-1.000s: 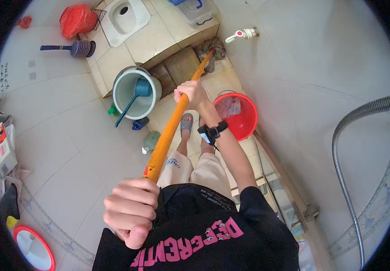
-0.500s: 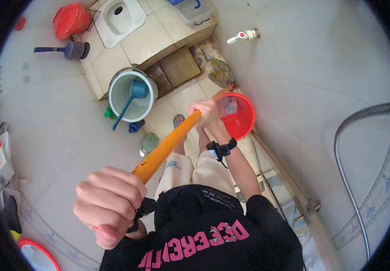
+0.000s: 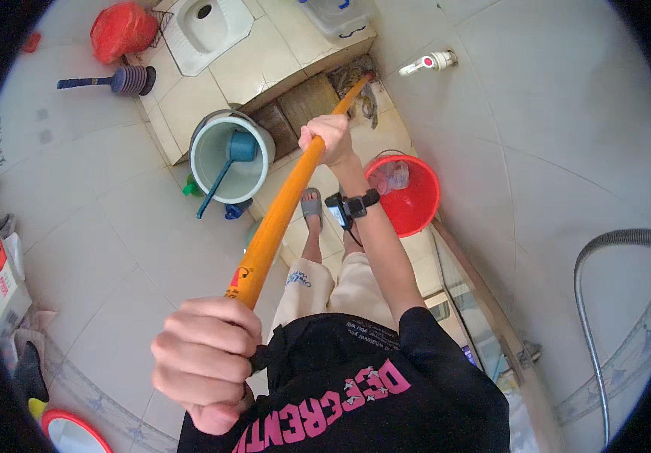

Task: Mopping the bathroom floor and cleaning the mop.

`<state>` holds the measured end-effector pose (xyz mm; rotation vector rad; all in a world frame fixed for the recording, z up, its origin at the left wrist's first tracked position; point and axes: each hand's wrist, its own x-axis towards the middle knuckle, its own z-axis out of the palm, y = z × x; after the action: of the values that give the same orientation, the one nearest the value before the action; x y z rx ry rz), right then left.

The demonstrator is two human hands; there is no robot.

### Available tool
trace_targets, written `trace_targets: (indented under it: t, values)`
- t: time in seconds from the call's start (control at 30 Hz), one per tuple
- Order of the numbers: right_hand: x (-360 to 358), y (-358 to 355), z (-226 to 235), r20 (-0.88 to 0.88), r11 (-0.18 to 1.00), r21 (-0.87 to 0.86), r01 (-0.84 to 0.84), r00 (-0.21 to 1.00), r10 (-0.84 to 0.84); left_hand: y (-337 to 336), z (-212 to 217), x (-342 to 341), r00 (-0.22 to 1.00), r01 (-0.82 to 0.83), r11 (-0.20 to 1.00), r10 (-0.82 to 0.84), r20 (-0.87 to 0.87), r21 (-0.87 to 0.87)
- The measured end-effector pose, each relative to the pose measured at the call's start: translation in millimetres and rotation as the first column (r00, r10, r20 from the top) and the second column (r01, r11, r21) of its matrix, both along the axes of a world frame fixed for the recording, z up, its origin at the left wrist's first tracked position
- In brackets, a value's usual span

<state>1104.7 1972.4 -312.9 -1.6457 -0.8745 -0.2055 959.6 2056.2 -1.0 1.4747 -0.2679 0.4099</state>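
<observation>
Both hands are closed firmly around the orange handle of a mop, which slants from the lower left up toward the top middle of the head view. The left hand wraps the near end in a fist, just in front of the black shirt. Farther down the pole, the right hand has its fingers curled tightly around it (a dark strap with a small device sits on that wrist). The grey, ragged mop head lies in the corner beside the tiled step, with some strands trailing onto the pale floor tiles.

Left of the mop, a pale bucket stands by the step with a blue dipper in it, the dipper's long handle leaning over the rim. On the other side, near the right forearm, a red bucket holds some clear plastic. A white tap with a red spot juts from the wall near the corner. Up on the step are a white squat toilet and a clear plastic bin; a plunger and a red plastic bag show to the toilet's left. A ribbed metal hose curves down at the far right.
</observation>
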Motion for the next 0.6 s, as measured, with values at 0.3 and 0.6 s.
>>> trace_targets:
  t: [0.3, 0.6]
  values:
    - [-62, -62, 43, -0.258, 0.941, -0.226, -0.251, 0.947, 0.191, -10, 27, -41, 0.997, 0.029, 0.997, -0.025, 0.071, -0.067]
    - [-103, -85, 28, -0.224, 0.956, -0.270, -0.112, 0.973, 0.051, 6, 6, -36, 0.991, -0.053, 0.985, 0.032, -0.129, -0.167]
